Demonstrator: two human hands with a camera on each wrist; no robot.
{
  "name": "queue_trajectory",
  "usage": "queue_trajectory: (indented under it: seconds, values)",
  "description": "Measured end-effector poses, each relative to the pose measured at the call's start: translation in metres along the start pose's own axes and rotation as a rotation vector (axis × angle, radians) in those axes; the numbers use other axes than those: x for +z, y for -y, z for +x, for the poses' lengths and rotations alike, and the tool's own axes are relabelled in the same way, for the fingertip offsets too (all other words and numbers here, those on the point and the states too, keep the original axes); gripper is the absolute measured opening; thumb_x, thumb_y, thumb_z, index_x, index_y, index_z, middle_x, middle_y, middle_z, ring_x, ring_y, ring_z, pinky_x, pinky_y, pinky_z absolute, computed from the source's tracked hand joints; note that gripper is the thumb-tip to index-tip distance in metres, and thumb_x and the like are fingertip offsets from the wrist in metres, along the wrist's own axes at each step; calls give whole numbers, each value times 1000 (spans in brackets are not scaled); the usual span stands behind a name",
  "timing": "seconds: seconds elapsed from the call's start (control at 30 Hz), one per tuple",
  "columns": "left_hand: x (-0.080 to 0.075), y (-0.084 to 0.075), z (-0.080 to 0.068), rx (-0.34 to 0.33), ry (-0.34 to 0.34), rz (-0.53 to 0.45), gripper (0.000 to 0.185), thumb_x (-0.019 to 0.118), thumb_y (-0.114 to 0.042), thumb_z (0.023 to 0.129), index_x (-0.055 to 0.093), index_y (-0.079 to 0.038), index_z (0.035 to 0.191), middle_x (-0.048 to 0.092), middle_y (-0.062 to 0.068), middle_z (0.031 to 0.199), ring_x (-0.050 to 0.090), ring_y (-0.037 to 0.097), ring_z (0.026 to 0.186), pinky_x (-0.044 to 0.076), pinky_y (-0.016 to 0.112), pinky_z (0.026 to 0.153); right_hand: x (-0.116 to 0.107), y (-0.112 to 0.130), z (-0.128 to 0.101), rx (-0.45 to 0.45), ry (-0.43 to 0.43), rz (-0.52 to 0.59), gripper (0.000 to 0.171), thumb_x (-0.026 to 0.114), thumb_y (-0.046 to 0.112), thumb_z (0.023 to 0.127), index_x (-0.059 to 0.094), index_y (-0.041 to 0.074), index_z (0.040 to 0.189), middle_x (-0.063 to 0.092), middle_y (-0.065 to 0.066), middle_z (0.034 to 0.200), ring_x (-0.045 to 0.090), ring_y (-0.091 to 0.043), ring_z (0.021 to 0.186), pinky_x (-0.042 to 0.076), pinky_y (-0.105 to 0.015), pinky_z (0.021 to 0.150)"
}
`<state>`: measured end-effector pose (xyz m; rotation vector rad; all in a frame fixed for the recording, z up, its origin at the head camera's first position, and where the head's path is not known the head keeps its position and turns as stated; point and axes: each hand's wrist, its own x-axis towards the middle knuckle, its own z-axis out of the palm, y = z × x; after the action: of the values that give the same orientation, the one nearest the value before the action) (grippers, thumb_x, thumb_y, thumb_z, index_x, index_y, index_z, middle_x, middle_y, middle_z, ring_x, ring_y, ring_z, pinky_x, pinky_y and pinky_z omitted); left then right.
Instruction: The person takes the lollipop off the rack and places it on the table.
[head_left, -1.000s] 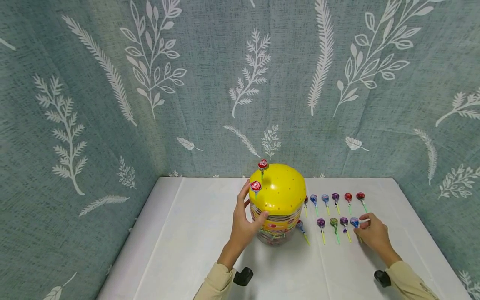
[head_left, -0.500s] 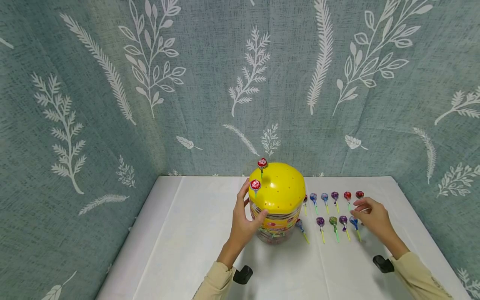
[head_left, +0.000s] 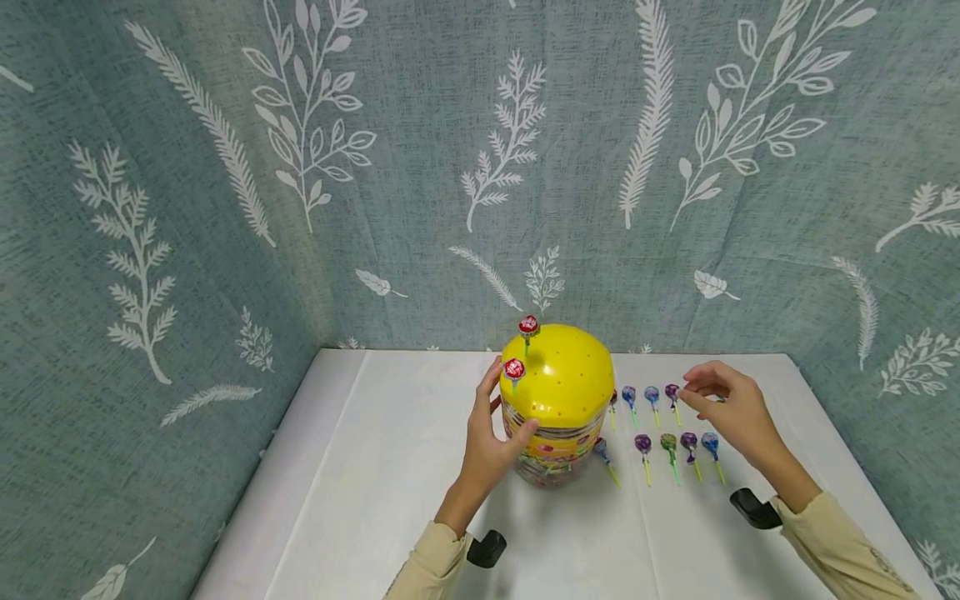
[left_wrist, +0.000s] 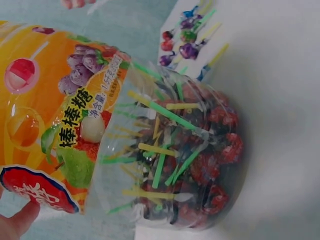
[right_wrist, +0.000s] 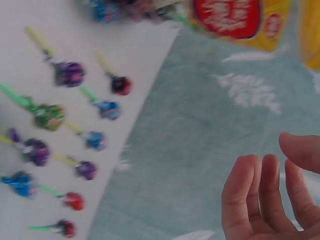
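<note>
My left hand point(head_left: 491, 446) grips the side of a clear plastic jar point(head_left: 551, 475) with a yellow domed lid point(head_left: 562, 375). Through the wall, the left wrist view shows several lollipops point(left_wrist: 205, 167) with green and yellow sticks inside. Two red-wrapped lollipops stand upright in the lid; one point(head_left: 513, 370) is nearer me, the other point(head_left: 528, 326) farther back. Over the lollipop rows hovers my right hand point(head_left: 731, 412), its fingers loosely bent and nothing between them. In the right wrist view the thumb is apart from the fingers point(right_wrist: 237, 190).
Two rows of wrapped lollipops lie right of the jar; a green one point(head_left: 668, 442) is in the near row and a blue one point(head_left: 652, 392) in the far row. A blue lollipop point(head_left: 602, 450) lies close by the jar's base. White cloth point(head_left: 390, 467) covers the table; patterned fabric point(head_left: 420, 183) hangs behind.
My right hand has left the blue lollipop at the near row's right end, rising and moving left over the far row. The left hand and jar stay in place.
</note>
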<state>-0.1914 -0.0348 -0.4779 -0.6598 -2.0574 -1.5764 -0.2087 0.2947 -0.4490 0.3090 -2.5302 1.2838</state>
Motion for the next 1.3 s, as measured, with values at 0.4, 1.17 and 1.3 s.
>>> queue_trajectory:
  seconds: [0.4,1.17,1.3]
  values:
    - [1,21,-3,-36,6,15,79,63,-44,86,23,-19,149,22,3,155,27,21,138,37,53,100,2,56,17,-75,20,150,21,66,13,89,60,2,105,63,-10,96,62,-7,82,54,-24,63]
    - [5,17,0,-37,-6,67,79,64,-42,85,26,-16,149,23,8,154,30,24,137,40,54,95,36,113,46,-144,99,356,23,68,7,86,58,1,106,62,-19,102,61,-14,90,54,-24,70]
    - [6,23,-1,-44,-10,73,79,60,-51,85,24,-22,149,22,4,155,30,21,137,40,51,96,44,124,53,-174,119,377,23,69,3,84,59,0,104,63,-20,102,62,-18,91,54,-25,71]
